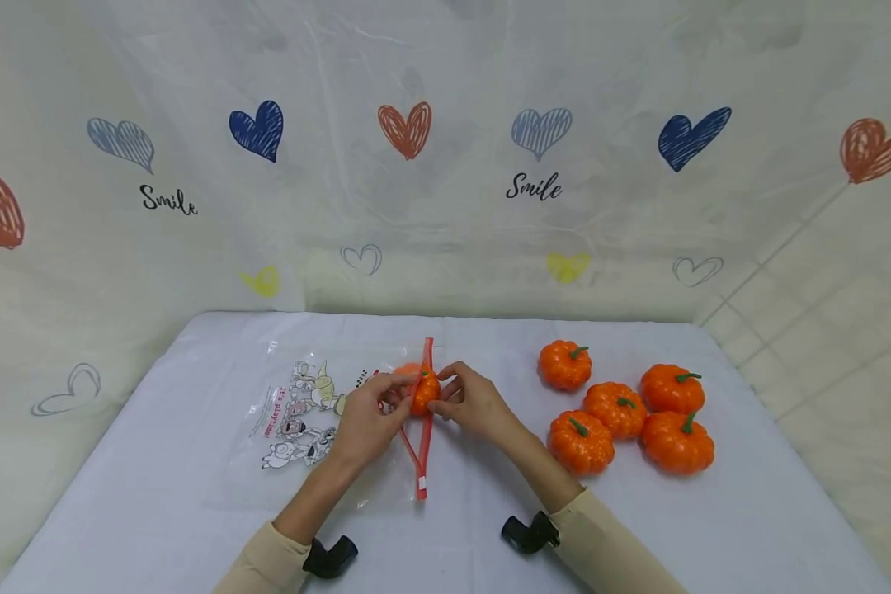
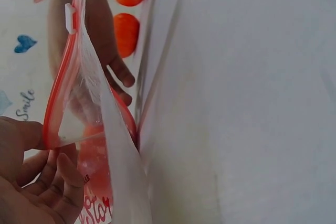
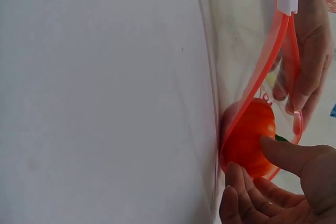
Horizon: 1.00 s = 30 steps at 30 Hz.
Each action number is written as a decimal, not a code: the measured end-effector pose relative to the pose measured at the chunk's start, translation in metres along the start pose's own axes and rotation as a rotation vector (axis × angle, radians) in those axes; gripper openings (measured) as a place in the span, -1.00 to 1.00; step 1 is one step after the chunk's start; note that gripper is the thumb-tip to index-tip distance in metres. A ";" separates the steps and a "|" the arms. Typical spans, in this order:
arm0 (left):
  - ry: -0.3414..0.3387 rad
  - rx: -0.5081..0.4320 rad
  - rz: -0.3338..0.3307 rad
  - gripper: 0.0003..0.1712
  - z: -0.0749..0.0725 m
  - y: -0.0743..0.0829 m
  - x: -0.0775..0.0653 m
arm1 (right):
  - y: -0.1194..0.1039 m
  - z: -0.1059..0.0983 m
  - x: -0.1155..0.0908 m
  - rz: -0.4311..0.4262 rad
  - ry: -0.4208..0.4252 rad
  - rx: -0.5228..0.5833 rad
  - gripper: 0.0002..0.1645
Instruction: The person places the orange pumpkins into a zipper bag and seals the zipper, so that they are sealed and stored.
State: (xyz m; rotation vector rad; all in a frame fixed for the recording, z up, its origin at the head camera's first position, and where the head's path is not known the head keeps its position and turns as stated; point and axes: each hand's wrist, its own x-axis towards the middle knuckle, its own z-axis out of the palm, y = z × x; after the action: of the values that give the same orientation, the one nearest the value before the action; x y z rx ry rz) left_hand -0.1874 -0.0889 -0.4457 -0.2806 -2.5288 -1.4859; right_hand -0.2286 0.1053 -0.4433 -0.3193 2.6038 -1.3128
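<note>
A clear zip bag [image 1: 245,466] with cartoon animals printed on it lies on the table, its red-edged mouth facing right and spread apart. My left hand [image 1: 371,419] pinches the upper red strip [image 2: 50,124] between thumb and fingers, lifting it. In the mouth sits a small orange toy pumpkin [image 3: 247,137] with a green stem. The right hand [image 1: 478,402] holds this pumpkin, its thumb [image 3: 294,156] on the side and the other fingers curled below. More orange shows through the plastic just behind. A white slider [image 3: 287,1] is at the near end of the zip.
Several more orange pumpkins [image 1: 616,410] stand in a group on the right of the white-covered table [image 1: 483,528]. Black wrist mounts [image 1: 529,532] jut from both sleeves. A pale backdrop [image 1: 445,214] with printed hearts rises behind the table.
</note>
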 end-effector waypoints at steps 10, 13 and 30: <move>-0.002 -0.024 -0.007 -0.63 0.001 0.000 -0.001 | 0.000 0.002 0.000 -0.022 -0.009 0.023 -0.51; -0.002 -0.027 -0.015 -0.63 0.001 -0.001 -0.001 | 0.000 0.003 0.000 -0.013 -0.012 0.033 -0.50; 0.005 -0.055 -0.053 -0.65 -0.001 -0.003 0.001 | -0.007 -0.013 -0.006 -0.028 0.014 0.057 -0.48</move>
State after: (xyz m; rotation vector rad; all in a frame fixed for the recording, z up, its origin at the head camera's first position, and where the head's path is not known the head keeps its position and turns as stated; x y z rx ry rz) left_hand -0.1885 -0.0907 -0.4474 -0.2198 -2.5133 -1.5752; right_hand -0.2256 0.1126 -0.4295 -0.3402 2.5764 -1.4003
